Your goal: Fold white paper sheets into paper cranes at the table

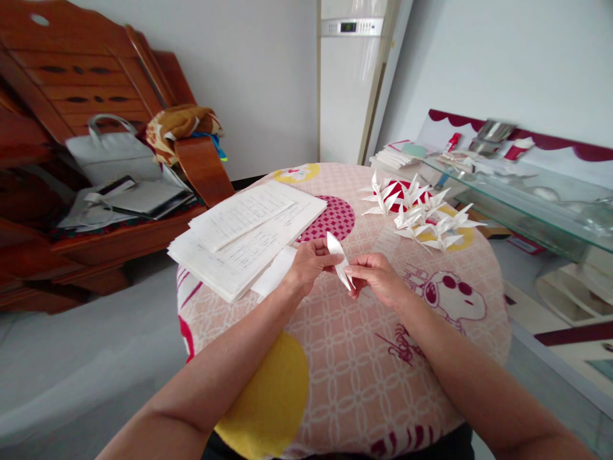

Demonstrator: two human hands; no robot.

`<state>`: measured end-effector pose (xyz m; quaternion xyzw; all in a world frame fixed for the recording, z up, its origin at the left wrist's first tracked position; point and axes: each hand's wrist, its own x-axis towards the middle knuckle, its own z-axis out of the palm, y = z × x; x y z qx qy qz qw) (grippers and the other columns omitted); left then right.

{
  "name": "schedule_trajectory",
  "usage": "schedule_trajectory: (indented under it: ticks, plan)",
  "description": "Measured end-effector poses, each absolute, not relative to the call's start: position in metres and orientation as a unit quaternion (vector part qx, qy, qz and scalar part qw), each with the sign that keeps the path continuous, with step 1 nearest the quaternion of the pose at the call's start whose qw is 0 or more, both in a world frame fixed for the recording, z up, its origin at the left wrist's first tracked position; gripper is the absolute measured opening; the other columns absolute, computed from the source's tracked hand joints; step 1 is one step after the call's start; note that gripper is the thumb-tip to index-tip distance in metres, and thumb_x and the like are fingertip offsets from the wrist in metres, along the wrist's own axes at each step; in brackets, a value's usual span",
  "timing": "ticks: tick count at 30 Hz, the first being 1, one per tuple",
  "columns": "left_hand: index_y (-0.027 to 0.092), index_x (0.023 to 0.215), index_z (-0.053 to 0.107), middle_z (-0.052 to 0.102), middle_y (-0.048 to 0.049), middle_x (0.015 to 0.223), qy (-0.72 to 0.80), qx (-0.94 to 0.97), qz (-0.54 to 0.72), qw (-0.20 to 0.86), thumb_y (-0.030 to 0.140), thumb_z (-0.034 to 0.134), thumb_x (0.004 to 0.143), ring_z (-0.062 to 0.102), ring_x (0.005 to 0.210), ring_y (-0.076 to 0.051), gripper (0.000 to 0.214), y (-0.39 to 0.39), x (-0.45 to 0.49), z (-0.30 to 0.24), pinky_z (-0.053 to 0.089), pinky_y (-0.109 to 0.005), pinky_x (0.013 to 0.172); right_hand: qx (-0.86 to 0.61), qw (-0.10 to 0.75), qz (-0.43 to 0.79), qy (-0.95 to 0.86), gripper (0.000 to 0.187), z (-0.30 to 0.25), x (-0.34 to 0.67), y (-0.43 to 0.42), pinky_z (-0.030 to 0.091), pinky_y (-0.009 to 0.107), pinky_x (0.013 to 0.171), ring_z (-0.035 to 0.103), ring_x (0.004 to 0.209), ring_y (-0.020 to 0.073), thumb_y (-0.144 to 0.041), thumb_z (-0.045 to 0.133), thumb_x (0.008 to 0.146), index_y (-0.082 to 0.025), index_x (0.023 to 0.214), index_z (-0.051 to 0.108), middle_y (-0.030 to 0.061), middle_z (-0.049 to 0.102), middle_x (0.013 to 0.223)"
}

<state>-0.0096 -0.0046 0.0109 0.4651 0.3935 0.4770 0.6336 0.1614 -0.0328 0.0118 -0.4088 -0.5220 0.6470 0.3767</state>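
Note:
Between my two hands is a piece of folded white paper (338, 253), narrow and pointed at its top end. My left hand (313, 260) pinches its left side with the thumb on top. At its lower right edge, the fingers and thumb of my right hand (376, 276) grip it too. Both hands hold it just above the round table's pink patterned cloth (345, 358). Several folded white paper cranes (421, 211) sit grouped at the table's far right. A small white sheet (275, 271) lies beside my left wrist, partly hidden by it.
A stack of written papers (249, 233) covers the table's left part. To the right stands a glass shelf (536, 204) with a metal pot (495, 131) and other items. A wooden chair (90, 70) at left bears a grey bag (115, 153). A tall white air conditioner (347, 96) stands behind.

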Motion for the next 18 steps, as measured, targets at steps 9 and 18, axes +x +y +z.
schedule_trajectory:
  ticks: [9, 18]
  plan:
    - [0.013, 0.075, 0.067, 0.066, -0.0006, 0.067, 0.402, 0.474, 0.47, 0.626, 0.021, 0.081, 0.056, 0.057, 0.055, -0.01, 0.025, -0.004, -0.01, 0.011, 0.047, -0.024, 0.053, -0.413, 0.358, 0.65, -0.528, 0.022, 0.016, 0.161, -0.034, 0.047, 0.023, 0.041, 0.058, 0.04, 0.0124, -0.032, 0.069, 0.07, -0.015, 0.058, 0.063, 0.0017, 0.064, 0.05]
    - [0.011, 0.081, 0.069, 0.07, -0.003, 0.072, 0.411, 0.45, 0.509, 0.608, 0.021, 0.083, 0.054, 0.061, 0.06, -0.013, 0.032, 0.005, -0.022, 0.014, 0.049, -0.024, 0.056, -0.398, 0.318, 0.675, -0.533, 0.022, 0.015, 0.163, -0.036, 0.049, 0.022, 0.042, 0.059, 0.04, 0.012, -0.03, 0.069, 0.071, -0.014, 0.057, 0.063, 0.0021, 0.065, 0.05]
